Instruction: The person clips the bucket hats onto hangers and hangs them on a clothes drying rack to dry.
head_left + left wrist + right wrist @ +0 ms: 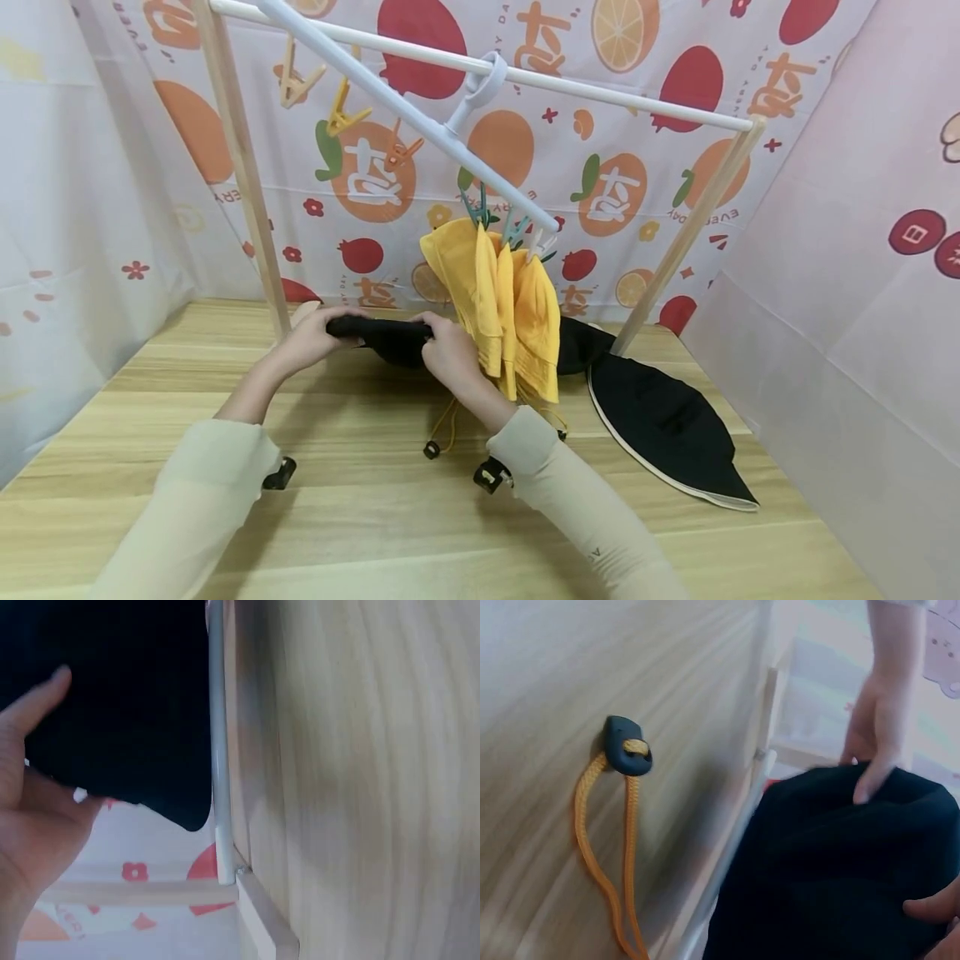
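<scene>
A black hat [393,335] is stretched between my two hands above the back of the table. My left hand [311,336] grips its left end, thumb on the near side in the left wrist view. At the other end my right hand [452,354] pinches the edge; its thumb lies over the dark cloth in the right wrist view. Close to the right of that hand hangs a yellow hat [536,321], folded and clipped by its top. Its orange-yellow cord [630,825] dangles with a black cord stopper [622,746] below my right wrist.
A tilted white hanger [405,117] hooks over the white rod [637,102] of a wooden stand. Empty clips [345,112] hang from its raised left half. Another black hat [667,425] with cream trim lies at the right of the table [375,533]. Patterned curtains surround everything.
</scene>
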### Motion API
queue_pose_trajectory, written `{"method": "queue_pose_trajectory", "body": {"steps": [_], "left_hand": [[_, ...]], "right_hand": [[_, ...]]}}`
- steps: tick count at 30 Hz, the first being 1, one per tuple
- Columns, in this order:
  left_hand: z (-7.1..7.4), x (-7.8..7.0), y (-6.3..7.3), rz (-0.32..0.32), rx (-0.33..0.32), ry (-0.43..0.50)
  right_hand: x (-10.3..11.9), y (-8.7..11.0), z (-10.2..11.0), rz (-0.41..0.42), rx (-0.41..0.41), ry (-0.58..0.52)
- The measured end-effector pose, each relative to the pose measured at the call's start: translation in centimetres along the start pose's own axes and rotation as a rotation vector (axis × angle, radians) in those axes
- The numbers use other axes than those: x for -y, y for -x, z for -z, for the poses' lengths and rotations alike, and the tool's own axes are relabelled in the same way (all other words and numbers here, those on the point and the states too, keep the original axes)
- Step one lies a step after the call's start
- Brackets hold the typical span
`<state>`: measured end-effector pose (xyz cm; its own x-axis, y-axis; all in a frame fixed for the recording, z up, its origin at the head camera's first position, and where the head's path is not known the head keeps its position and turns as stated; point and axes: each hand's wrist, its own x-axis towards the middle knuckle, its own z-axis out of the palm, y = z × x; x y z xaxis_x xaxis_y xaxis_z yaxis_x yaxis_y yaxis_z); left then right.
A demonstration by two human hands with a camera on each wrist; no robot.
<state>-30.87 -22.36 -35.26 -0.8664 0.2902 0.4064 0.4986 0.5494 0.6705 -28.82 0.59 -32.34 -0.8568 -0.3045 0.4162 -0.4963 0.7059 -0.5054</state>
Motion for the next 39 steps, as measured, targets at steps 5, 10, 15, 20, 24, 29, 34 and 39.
{"method": "queue_pose_trajectory", "body": {"steps": [5, 10, 15, 20, 24, 29, 34, 39], "left_hand": [[1.2, -0.6, 0.9, 0.068, 0.048, -0.045], [2.2, -0.9, 1.6, 0.061, 0.104, -0.053], [2.6, -0.8, 2.1, 0.023, 0.047, -0.014], [2.8, -1.4, 2.3, 0.019, -0.056, -0.049], [3.4, -1.4, 3.0, 0.078, -0.097, -0.074], [4.3, -1.1, 3.6, 0.118, -0.163, -0.082], [4.8, -1.3, 3.3, 0.141, -0.192, -0.098], [4.6, -1.6, 3.1, 0.149, -0.166, -0.097]], "right_hand": [[-0.4, -0.3, 1.3, -0.026, -0.044, -0.183], [-0.7, -0.8, 2.3, -0.105, 0.000, -0.501], [-0.8, -1.1, 3.0, -0.146, 0.062, -0.566], [-0.5, -1.4, 3.5, -0.121, 0.140, -0.424], [-0.4, -1.7, 4.0, -0.123, 0.220, -0.397], [0.0, -2.3, 5.2, -0.118, 0.289, -0.421], [2.5, -4.5, 7.2, -0.122, 0.259, -0.514], [6.1, -8.2, 10.1, -0.234, 0.219, -0.724]]}}
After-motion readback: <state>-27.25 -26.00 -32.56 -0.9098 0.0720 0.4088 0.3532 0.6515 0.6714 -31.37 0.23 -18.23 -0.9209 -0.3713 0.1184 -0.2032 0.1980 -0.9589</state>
